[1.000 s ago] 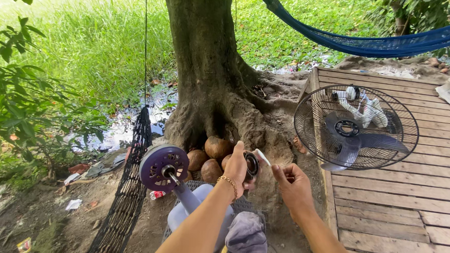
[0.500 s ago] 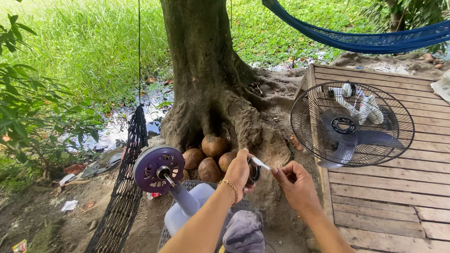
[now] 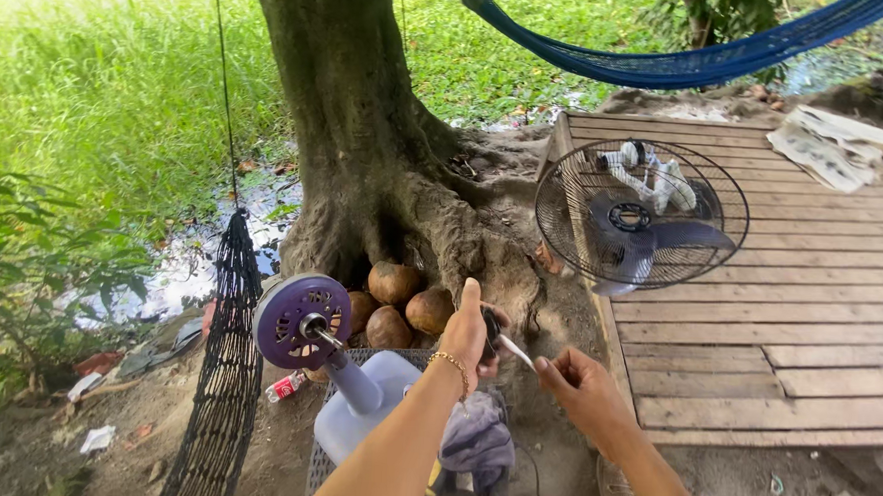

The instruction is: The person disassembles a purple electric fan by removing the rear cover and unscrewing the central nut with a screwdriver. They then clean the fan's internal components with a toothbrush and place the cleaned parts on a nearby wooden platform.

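We're outdoors on bare dirt at the foot of a big tree trunk (image 3: 353, 128), grass behind, a wooden plank deck (image 3: 752, 327) on the right. On the deck stands a wire fan guard (image 3: 641, 214) with a blade, folded cloth (image 3: 829, 144) beyond, a blue hammock (image 3: 663, 60) overhead. Brown coconuts (image 3: 401, 300) sit among the roots. Down low, the purple-faced fan motor (image 3: 307, 322) stands just left of our hands. Our left hand (image 3: 470, 332) is closed around a small dark part (image 3: 491, 328), a thin white piece (image 3: 516, 352) sticking out; our right hand (image 3: 583, 390) pinches towards its tip, though we cannot tell if the fingers meet it.
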{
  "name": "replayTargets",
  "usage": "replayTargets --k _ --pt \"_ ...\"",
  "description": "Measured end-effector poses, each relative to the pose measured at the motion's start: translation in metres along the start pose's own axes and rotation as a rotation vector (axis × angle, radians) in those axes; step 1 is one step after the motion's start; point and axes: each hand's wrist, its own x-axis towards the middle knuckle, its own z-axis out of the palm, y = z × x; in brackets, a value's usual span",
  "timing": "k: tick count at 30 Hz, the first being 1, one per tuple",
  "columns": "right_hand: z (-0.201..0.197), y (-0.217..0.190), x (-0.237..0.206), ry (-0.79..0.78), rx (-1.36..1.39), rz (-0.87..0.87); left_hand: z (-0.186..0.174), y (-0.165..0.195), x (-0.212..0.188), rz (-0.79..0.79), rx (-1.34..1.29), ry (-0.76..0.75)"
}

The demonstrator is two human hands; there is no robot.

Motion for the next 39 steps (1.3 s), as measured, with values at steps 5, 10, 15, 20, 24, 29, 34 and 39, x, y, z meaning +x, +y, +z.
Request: replayTargets --k 5,10,15,20,24,29,34,39 --pt "-0.005 0.01 -0.041 -0.003 0.026 -0.027 0.009 -0.025 -0.017 -0.034 0.032 -0.14" --pt "-0.009 0.021 -0.044 0.058 0.124 -0.058 0.025 -0.03 -0.011 -0.036 0.112 -0.167" --pt "-0.021 0.015 -0.032 0.175 0.088 -0.092 0.032 -0.03 0.003 0.04 0.205 -0.149" --pt "-0.029 0.0 -0.04 0.249 -0.068 -0.068 0.053 -0.038 0.008 -0.053 0.13 -0.088" --pt "-0.034 -0.005 -0.052 0.145 0.069 0.005 0.075 -0.046 0.009 0.032 -0.022 -0.021" --pt "-0.03 0.003 -0.059 0.086 0.287 0.094 0.082 -0.046 0.015 0.037 -0.135 0.17" --pt "-0.037 0.016 -0.058 0.168 0.288 0.041 0.084 -0.058 0.014 0.099 -0.28 0.137" --pt "-0.039 0.018 -0.054 0.173 0.311 0.037 0.09 -0.063 0.017 0.167 -0.265 0.106"
